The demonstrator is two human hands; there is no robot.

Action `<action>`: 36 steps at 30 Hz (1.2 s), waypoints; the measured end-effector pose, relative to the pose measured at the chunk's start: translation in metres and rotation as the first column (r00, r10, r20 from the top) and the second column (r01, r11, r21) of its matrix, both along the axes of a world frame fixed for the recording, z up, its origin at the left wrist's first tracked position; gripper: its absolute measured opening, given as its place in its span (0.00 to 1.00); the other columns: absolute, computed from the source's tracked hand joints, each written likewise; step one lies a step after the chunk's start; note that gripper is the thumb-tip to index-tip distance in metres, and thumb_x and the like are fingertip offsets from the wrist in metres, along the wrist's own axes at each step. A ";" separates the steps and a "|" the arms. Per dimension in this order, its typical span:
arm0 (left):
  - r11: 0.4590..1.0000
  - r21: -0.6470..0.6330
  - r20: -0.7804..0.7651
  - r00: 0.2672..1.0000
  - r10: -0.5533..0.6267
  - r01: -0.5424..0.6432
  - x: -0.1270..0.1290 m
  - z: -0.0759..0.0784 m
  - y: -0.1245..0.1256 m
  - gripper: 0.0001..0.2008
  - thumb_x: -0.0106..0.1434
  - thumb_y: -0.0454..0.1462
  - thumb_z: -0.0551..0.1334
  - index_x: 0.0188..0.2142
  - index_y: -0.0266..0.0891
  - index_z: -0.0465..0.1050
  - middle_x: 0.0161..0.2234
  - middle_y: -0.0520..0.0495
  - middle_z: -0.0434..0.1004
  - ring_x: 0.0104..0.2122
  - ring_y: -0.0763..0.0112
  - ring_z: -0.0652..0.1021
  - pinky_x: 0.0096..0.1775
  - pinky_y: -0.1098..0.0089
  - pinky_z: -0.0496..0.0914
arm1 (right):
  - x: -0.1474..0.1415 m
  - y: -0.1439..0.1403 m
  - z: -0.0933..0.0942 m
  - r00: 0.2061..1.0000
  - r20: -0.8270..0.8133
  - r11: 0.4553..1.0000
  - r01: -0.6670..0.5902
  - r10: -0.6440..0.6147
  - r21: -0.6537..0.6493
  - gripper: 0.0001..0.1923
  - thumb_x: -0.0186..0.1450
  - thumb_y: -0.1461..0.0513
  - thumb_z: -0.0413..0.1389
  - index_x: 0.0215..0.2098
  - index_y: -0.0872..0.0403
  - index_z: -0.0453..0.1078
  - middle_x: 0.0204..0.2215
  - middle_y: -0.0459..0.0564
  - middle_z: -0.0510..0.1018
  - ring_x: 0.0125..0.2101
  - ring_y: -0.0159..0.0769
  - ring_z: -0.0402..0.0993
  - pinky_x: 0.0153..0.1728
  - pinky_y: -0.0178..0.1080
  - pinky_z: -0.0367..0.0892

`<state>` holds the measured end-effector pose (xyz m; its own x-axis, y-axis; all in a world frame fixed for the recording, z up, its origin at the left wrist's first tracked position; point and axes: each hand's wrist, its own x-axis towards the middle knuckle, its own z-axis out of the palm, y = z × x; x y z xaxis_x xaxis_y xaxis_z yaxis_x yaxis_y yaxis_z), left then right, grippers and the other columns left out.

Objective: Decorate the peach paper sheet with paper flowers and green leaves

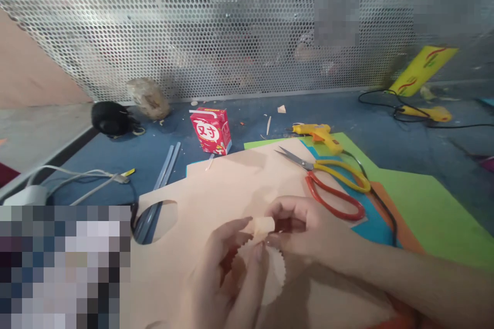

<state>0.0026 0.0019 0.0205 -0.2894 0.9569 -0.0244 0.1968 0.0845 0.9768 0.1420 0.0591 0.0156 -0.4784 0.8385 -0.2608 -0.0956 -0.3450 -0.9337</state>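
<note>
Low in the middle, my left hand [231, 277] is closed, with thumb and fingers pinching a cream paper piece [275, 272] that has a zigzag edge. At its top the paper forms a small rolled loop [265, 224]. My right hand [303, 221] is closed at the right side of this loop, its fingers curled and touching the paper. Both hands are over large cream sheets [227, 185]. Scissors [309, 165] with one yellow and one red handle lie beyond my right hand, blades apart. Part of the paper is hidden by my left fingers.
Behind stand a red drink carton [211, 131] and a yellow glue gun [318, 133] with a black cord. Clear glue sticks [165, 169], white cables [85, 175] and a black round object [110, 119] are left. Green paper [420, 200] lies right; a perforated metal panel [231, 20] closes the back.
</note>
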 end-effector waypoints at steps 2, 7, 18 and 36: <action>0.999 -0.037 0.017 1.000 0.004 -0.003 -0.001 0.000 0.001 0.18 0.52 0.45 0.64 0.42 0.43 0.70 0.30 0.50 0.75 0.22 0.76 0.74 0.23 0.78 0.68 | 0.000 0.001 0.001 1.000 -0.025 1.000 -0.007 0.006 -0.018 0.12 0.49 0.63 0.65 0.29 0.55 0.68 0.27 0.43 0.74 0.28 0.27 0.71 0.30 0.31 0.64; 0.991 -0.103 0.246 0.968 -0.058 0.085 -0.006 0.002 0.006 0.19 0.50 0.45 0.66 0.40 0.41 0.68 0.23 0.54 0.72 0.21 0.76 0.73 0.21 0.79 0.66 | 0.001 0.004 0.004 1.000 0.006 1.000 -0.016 0.016 -0.002 0.12 0.49 0.64 0.65 0.29 0.56 0.68 0.25 0.43 0.74 0.28 0.28 0.71 0.31 0.31 0.65; 0.973 -0.149 0.471 0.878 -0.088 0.177 -0.012 -0.001 0.014 0.21 0.49 0.41 0.68 0.41 0.43 0.64 0.20 0.58 0.67 0.18 0.77 0.71 0.20 0.78 0.62 | 0.000 0.001 0.006 0.998 0.033 0.990 -0.064 0.060 0.126 0.13 0.56 0.56 0.61 0.28 0.58 0.68 0.23 0.42 0.72 0.25 0.25 0.68 0.28 0.30 0.64; 0.993 -0.019 0.233 0.966 -0.111 0.118 -0.008 -0.008 0.013 0.17 0.52 0.41 0.65 0.39 0.39 0.66 0.25 0.54 0.72 0.25 0.75 0.74 0.27 0.77 0.66 | -0.001 0.000 -0.003 0.998 0.041 0.952 0.036 -0.051 0.304 0.12 0.55 0.58 0.61 0.23 0.56 0.64 0.20 0.39 0.67 0.22 0.24 0.63 0.23 0.28 0.60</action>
<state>-0.0058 0.0150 0.0123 -0.1608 0.9809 -0.1098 -0.0235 0.1074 0.9939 0.1414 0.0589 0.0125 -0.4330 0.9013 -0.0130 -0.0570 -0.0418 -0.9975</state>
